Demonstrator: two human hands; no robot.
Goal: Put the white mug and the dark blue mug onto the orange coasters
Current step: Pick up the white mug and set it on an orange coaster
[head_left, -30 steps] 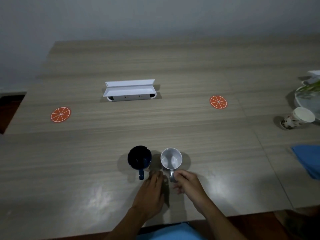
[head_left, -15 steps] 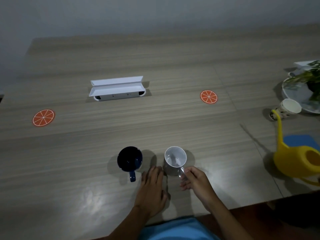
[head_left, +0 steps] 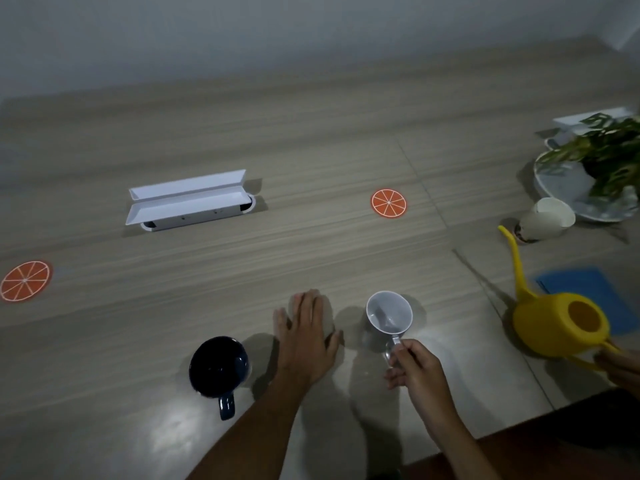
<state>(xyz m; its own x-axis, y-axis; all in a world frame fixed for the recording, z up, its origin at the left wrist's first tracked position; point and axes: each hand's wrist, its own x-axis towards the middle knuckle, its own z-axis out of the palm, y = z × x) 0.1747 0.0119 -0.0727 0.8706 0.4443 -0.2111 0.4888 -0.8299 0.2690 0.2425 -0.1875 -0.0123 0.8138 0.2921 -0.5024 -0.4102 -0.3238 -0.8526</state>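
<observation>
The white mug (head_left: pixel 388 315) is held by its handle in my right hand (head_left: pixel 414 367), tilted and slightly off the table (head_left: pixel 311 140). My left hand (head_left: pixel 306 336) lies flat and open on the table between the two mugs. The dark blue mug (head_left: pixel 218 367) stands upright to the left of that hand, handle toward me. One orange coaster (head_left: pixel 388 203) lies beyond the white mug, at the middle right. The other orange coaster (head_left: pixel 25 280) lies at the far left edge of view.
A white open box (head_left: pixel 188 200) sits at the middle back. At the right are a yellow watering can (head_left: pixel 557 323) held by another person's hand (head_left: pixel 620 370), a blue cloth (head_left: pixel 588 289), a tipped paper cup (head_left: pixel 543 218) and a plate with a plant (head_left: pixel 568 185).
My right hand has closed on the white mug's handle and moved it right and up. My left hand slid forward between the mugs. The view has shifted right.
</observation>
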